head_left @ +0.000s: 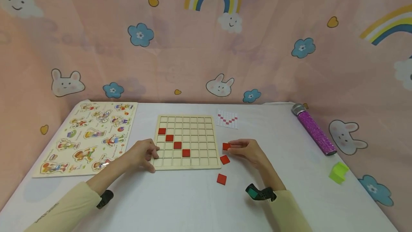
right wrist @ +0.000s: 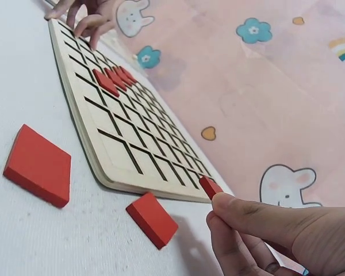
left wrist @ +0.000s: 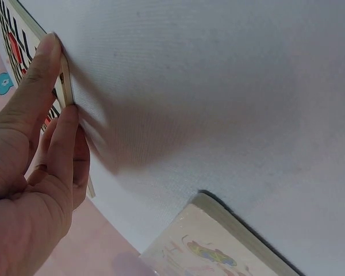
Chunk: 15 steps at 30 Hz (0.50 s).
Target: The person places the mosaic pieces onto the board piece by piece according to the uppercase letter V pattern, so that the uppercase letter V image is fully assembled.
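A square wooden grid board (head_left: 202,142) lies on the white table, with several red square tiles (head_left: 177,145) in a descending diagonal of its cells. My left hand (head_left: 143,154) holds the board's near left corner, thumb at the corner and curled fingers on the left edge. Between the thumb and fingers of my right hand (head_left: 249,150) a red tile (right wrist: 210,187) is pinched, just off the board's right edge. Two loose red tiles, one nearer the board (head_left: 225,159) and one closer to me (head_left: 221,179), lie on the table.
Behind the board's right side is a pattern card (head_left: 227,119) with a red V of squares. A wooden picture puzzle (head_left: 93,139) lies at left. To the right are a purple glitter microphone (head_left: 315,130) and a bright green piece (head_left: 338,173). A pink patterned curtain (head_left: 193,53) hangs behind.
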Each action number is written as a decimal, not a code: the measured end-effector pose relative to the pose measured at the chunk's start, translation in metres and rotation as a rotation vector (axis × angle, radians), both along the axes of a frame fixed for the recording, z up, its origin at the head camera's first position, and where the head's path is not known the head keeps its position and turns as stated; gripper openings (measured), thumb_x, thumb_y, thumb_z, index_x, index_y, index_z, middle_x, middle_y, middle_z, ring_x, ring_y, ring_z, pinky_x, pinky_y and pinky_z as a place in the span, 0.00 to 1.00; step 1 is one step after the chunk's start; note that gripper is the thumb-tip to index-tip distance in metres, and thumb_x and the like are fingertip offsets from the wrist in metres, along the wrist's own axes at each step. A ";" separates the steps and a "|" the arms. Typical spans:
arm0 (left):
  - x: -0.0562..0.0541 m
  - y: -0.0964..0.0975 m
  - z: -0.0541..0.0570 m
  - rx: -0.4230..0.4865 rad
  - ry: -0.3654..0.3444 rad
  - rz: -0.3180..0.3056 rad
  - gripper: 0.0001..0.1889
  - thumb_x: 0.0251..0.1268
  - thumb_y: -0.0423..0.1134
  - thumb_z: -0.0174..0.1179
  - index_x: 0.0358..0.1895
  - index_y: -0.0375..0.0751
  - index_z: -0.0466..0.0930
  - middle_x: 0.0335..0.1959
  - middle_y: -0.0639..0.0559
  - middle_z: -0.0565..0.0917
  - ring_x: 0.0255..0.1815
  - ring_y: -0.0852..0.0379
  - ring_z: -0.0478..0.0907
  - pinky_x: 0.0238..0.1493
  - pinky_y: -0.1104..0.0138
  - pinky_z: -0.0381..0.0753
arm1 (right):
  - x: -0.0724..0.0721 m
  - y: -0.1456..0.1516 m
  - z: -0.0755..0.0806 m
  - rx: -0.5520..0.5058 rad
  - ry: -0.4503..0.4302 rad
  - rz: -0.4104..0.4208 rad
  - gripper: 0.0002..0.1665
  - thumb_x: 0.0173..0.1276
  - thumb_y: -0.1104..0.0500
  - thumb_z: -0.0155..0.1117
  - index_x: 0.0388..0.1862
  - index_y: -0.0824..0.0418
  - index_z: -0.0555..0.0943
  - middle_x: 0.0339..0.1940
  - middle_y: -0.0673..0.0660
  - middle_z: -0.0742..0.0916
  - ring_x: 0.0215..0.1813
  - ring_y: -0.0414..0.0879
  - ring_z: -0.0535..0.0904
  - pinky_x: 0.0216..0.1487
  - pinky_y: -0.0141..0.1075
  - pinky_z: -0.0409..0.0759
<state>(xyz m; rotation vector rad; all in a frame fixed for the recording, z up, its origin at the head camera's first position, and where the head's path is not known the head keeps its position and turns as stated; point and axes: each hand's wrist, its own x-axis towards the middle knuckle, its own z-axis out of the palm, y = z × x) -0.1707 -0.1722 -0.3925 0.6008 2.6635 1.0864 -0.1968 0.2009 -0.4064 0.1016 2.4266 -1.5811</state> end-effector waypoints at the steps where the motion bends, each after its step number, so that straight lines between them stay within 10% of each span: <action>1: 0.000 0.000 0.000 0.001 0.002 -0.002 0.17 0.25 0.26 0.79 0.25 0.36 0.82 0.38 0.46 0.78 0.50 0.40 0.76 0.43 0.66 0.68 | -0.001 -0.003 0.000 -0.003 -0.001 0.000 0.23 0.61 0.60 0.69 0.54 0.68 0.80 0.50 0.63 0.85 0.53 0.53 0.79 0.53 0.38 0.78; 15: 0.000 0.001 0.000 -0.012 0.001 0.003 0.16 0.27 0.25 0.79 0.24 0.36 0.82 0.38 0.46 0.78 0.51 0.40 0.76 0.43 0.65 0.69 | -0.010 -0.049 0.003 -0.025 -0.011 0.057 0.20 0.59 0.62 0.71 0.49 0.68 0.82 0.41 0.61 0.88 0.38 0.45 0.83 0.41 0.33 0.80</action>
